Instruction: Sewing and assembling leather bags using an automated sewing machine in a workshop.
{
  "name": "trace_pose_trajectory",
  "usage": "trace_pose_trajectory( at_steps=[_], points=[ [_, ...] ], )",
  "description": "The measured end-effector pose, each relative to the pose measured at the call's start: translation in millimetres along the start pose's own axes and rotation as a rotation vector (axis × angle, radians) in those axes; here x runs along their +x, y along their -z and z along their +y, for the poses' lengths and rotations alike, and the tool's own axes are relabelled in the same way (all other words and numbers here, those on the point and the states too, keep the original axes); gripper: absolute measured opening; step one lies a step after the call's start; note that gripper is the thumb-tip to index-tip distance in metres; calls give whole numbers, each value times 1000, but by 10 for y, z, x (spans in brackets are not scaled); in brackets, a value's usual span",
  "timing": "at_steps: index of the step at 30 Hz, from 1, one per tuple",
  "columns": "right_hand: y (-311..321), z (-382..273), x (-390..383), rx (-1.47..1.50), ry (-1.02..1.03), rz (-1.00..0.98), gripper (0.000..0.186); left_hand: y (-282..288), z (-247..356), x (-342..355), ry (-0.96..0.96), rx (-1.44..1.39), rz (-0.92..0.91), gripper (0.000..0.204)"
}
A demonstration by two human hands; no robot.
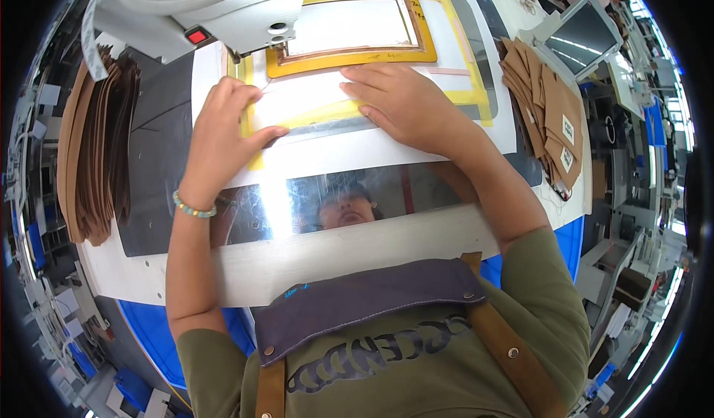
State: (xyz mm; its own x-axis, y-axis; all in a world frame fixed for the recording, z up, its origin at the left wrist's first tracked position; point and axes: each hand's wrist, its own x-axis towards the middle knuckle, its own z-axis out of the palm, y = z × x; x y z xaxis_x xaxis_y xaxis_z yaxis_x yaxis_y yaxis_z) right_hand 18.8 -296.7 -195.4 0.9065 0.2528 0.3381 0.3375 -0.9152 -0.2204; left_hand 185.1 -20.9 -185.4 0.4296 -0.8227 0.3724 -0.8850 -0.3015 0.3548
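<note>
My left hand rests on the left part of a white sheet, thumb stretched out and fingers apart. My right hand lies flat on the same sheet, fingertips at the near edge of a yellow rectangular frame. Brown strips line the inside of that frame around a white middle. Yellow tape borders the sheet's working area and runs between my hands. Just beyond my left fingers is the head of a sewing machine; its needle area is too small to make out. Neither hand holds anything that shows.
Brown pieces stand stacked at the left. More brown pieces with white labels lie at the right, near a grey screen. A shiny metal plate runs along the near side. Blue bins sit below the table edge.
</note>
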Motion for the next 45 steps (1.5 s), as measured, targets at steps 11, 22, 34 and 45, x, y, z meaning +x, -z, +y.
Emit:
trace_pose_trajectory(
  at_steps=[11, 22, 34, 45],
  points=[
    [512, 94, -143, -106, -131, -23, 50, 36, -94, 19, 236, -334, -191, 31],
    [162, -257, -612, 22, -426, -51, 76, -116, 17, -13, 306, -285, -127, 23],
    [480, -268, -132, -45, -239, 114, 39, 216, -188, -36, 427, -473, -292, 16],
    [14, -394, 305, 82, -122, -112, 58, 118, -1, -2, 233, -327, -148, 49]
  ],
)
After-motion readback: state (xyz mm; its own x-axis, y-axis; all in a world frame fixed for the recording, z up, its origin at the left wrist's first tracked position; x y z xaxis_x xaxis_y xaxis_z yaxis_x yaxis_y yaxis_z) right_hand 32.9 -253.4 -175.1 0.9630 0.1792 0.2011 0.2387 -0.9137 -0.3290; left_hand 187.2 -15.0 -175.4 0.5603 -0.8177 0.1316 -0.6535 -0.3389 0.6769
